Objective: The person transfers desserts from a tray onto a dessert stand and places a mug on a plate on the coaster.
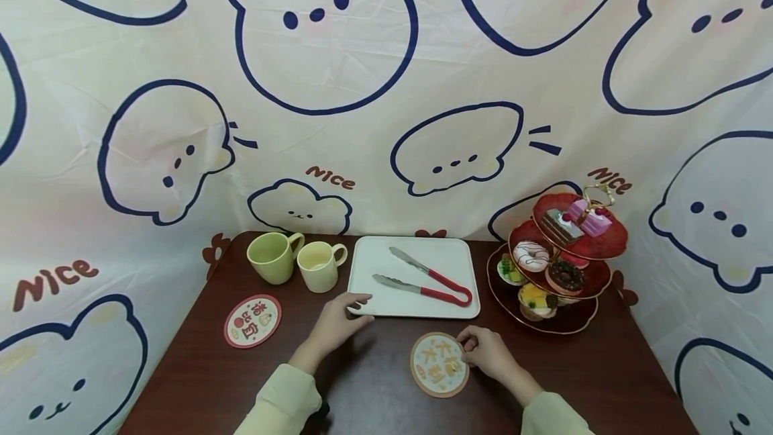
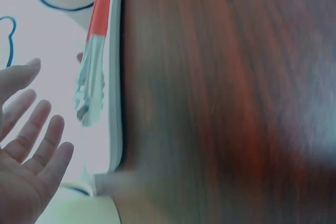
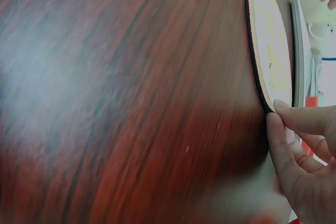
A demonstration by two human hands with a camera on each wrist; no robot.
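My right hand [image 1: 490,354] pinches the right edge of a round coaster [image 1: 436,376] with a tan rim and yellow lettering. In the right wrist view the thumb lies on its printed face and a finger is at its dark edge [image 3: 254,56]. My left hand [image 1: 333,325], fingers spread and holding nothing, hovers by the near left corner of a white tray [image 1: 374,254]. Red-handled metal tongs [image 1: 443,297] lie on that tray. A second round coaster, pink-rimmed [image 1: 252,321], lies on the table to the left of my left hand.
Two mugs, a green one [image 1: 270,259] and a cream one [image 1: 318,268], stand left of the tray. On the right is a three-tier red stand [image 1: 594,317] with toy cakes and donuts. A printed cloth [image 1: 362,146] hangs behind the brown table [image 1: 374,381].
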